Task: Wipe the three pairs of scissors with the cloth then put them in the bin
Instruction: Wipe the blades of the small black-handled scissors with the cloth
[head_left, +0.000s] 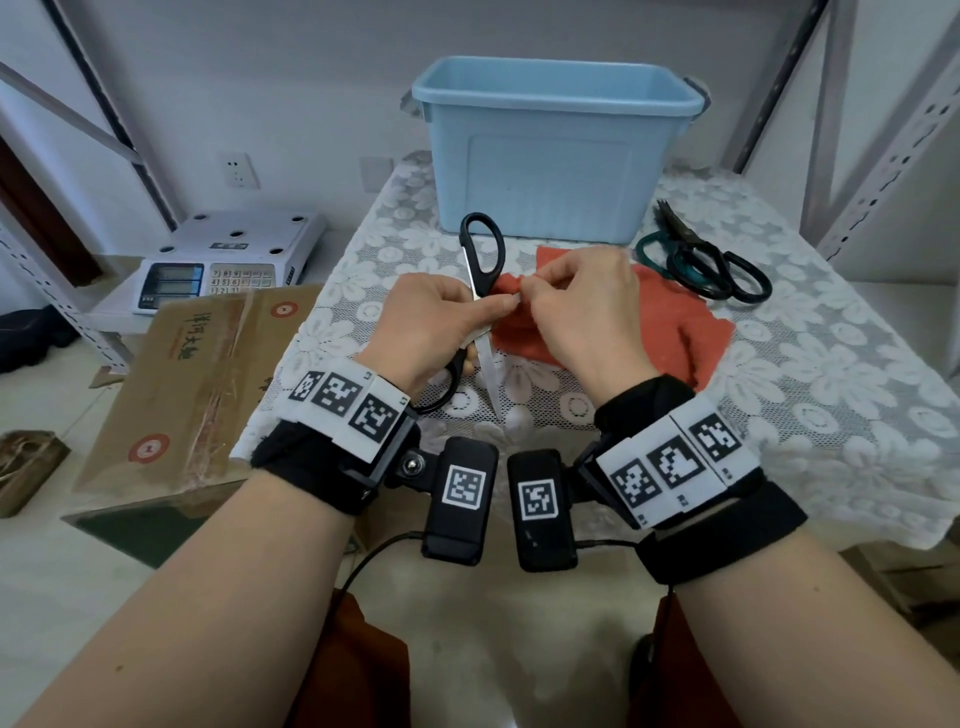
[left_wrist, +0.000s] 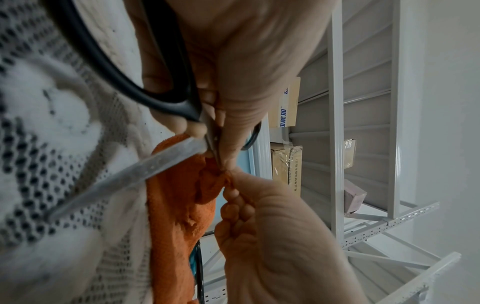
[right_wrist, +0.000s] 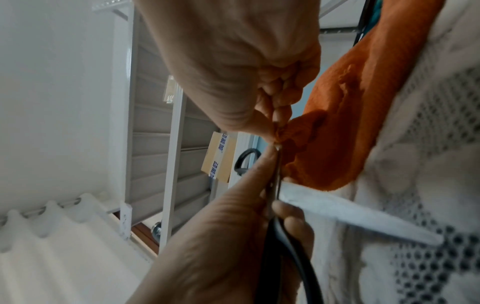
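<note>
My left hand (head_left: 467, 312) grips black-handled scissors (head_left: 483, 244) spread wide open above the table; one blade (left_wrist: 135, 174) points down toward me. Against the other blade, beside my left thumb, my right hand (head_left: 535, 296) pinches a fold of the orange cloth (head_left: 670, 317). The rest of the cloth lies on the table. In the right wrist view the pinch (right_wrist: 275, 125) meets the cloth (right_wrist: 337, 123) just above the blade (right_wrist: 350, 216). Green-handled scissors (head_left: 675, 249) and another black-handled pair (head_left: 737, 280) lie at right. The blue bin (head_left: 550, 150) stands behind, and I cannot see into it.
A white lace cover (head_left: 779, 389) drapes the table. To the left, lower down, sit a cardboard box (head_left: 197, 374) and a white weighing scale (head_left: 218, 260). Grey metal shelf uprights (head_left: 883, 156) rise at the right and left.
</note>
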